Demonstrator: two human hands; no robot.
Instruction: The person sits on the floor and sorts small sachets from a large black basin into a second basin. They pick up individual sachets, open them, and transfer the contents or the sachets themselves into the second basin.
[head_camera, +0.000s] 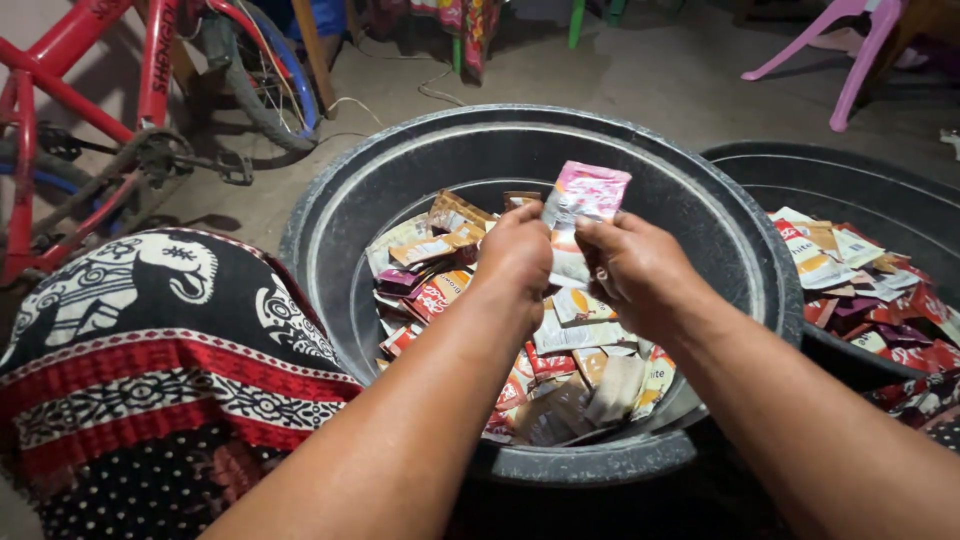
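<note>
— Pink-and-white sachet (585, 195): where is it, exactly?

— Held up above the middle of the big dark round basin (400, 180), between both hands. The left hand (515, 255) is closed around its lower left edge, and the right hand (630, 265) pinches its lower right side, fingers curled shut on it. Its pink top stands clear above the knuckles.

— Why raised like that?

— My reading: lifted off the heap, it shows its face to the person without the other packets hiding it, and 2 hands keep the thin foil flat.

— And underneath?

— A loose pile of used sachets (560, 370) in red, orange, tan and white covers the basin floor, directly below the hands.

— Anything alongside?

— A second dark basin (860, 180) touches the first on the right, with its own heap of wrappers (860, 290). On the left, a knee in black, red and white elephant-print cloth (150, 340) presses close to the rim. A red bicycle (90, 110) stands behind, and a pink plastic chair (850, 50) further back.
</note>
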